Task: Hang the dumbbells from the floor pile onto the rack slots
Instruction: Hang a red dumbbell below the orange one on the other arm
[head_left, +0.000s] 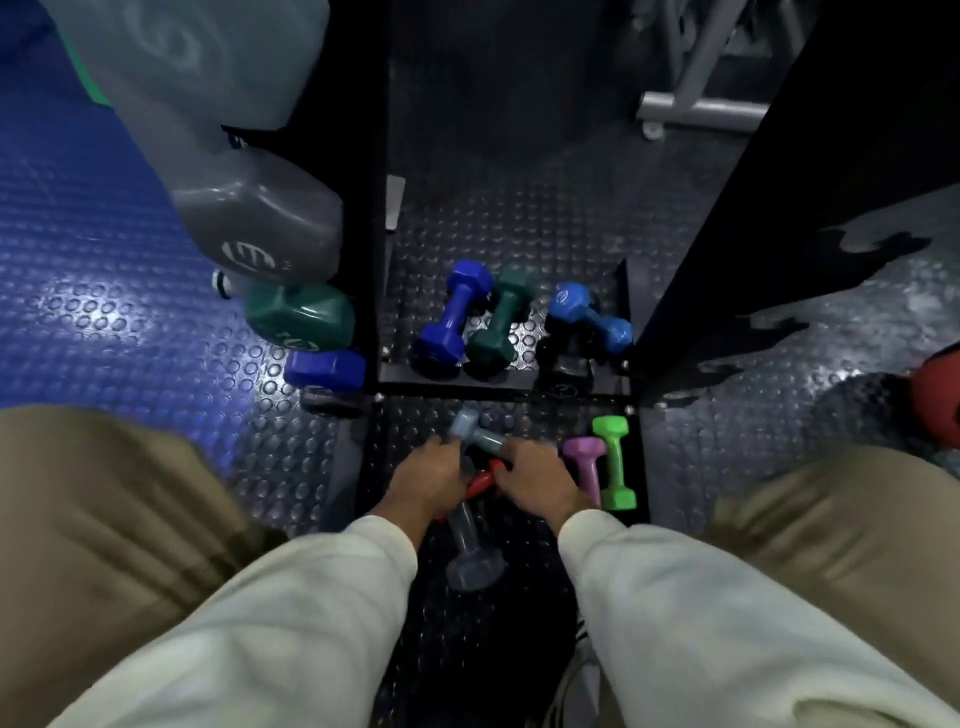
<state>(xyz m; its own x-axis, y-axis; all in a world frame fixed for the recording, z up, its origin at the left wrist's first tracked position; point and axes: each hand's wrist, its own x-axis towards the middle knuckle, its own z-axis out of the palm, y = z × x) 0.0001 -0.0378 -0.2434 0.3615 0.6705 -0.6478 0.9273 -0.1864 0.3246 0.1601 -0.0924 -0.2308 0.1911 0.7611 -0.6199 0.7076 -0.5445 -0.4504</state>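
My arms in pale sleeves reach straight down between my knees, and my hands sit close together over the floor pile. My left hand (428, 475) curls round the grey dumbbell (475, 434), whose far head pokes out past my knuckles; my right hand (540, 480) is clenched beside it, touching the same dumbbell's near end and the red dumbbell (480, 483) under it, though I cannot tell which one it grips. A second grey dumbbell (470, 551) lies between my wrists. Just right of my right hand lie a purple dumbbell (584, 460) and a green dumbbell (615, 462), side by side. The black rack (371, 291) rises ahead, with large grey weights hanging on its left side. The floor (130, 312) is dark studded rubber.
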